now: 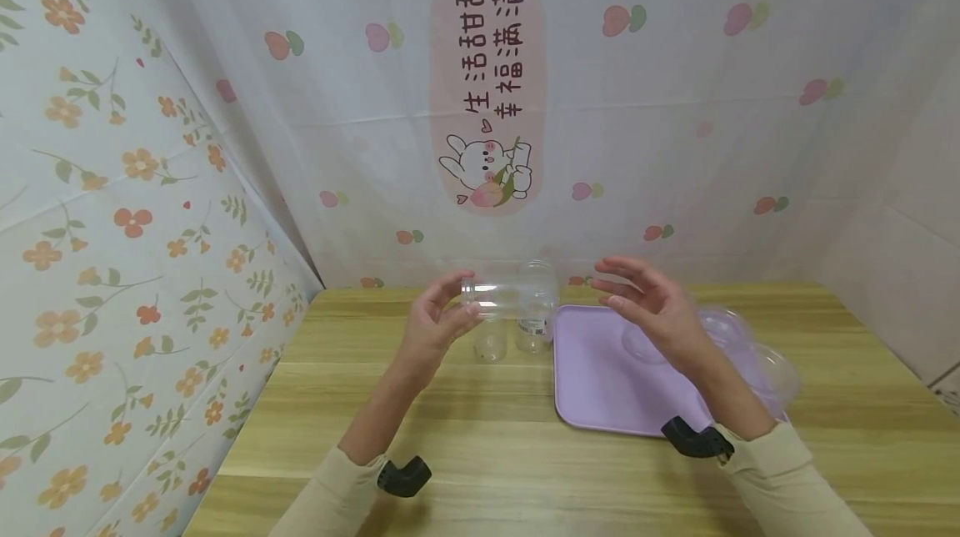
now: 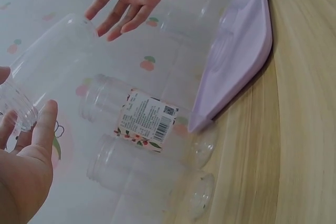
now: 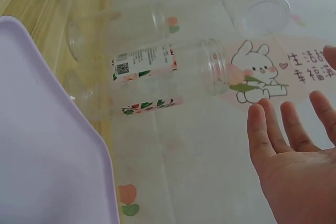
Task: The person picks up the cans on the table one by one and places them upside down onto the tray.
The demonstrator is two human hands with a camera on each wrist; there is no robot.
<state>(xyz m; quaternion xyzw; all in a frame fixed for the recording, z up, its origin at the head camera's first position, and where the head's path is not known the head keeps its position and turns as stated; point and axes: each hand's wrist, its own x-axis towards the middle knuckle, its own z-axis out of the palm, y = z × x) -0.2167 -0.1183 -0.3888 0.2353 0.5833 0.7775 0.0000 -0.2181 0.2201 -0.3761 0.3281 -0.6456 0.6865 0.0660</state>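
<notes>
Above the far middle of the counter, a person's left hand is pinching a clear jar by its threaded neck, the thumb lying on the near side and fingers on the far side. The jar is lying sideways in the air, its neck pointing left and its closed end pointing right. Opposite that end, the right hand is hovering with nothing in its grasp, its fingers well parted and loosely bent, the palm facing the jar; a gap is separating the two. Beneath the held jar, two more clear containers are standing upright on the counter side by side: a plain jar on the left and a labelled jar on the right, its printed label showing clearly in the left wrist view. Just right of these, a lilac tray is resting on the counter, with clear vessels sitting along its right side, partly hidden behind the right forearm. Across the far side, a patterned curtain is hanging.
</notes>
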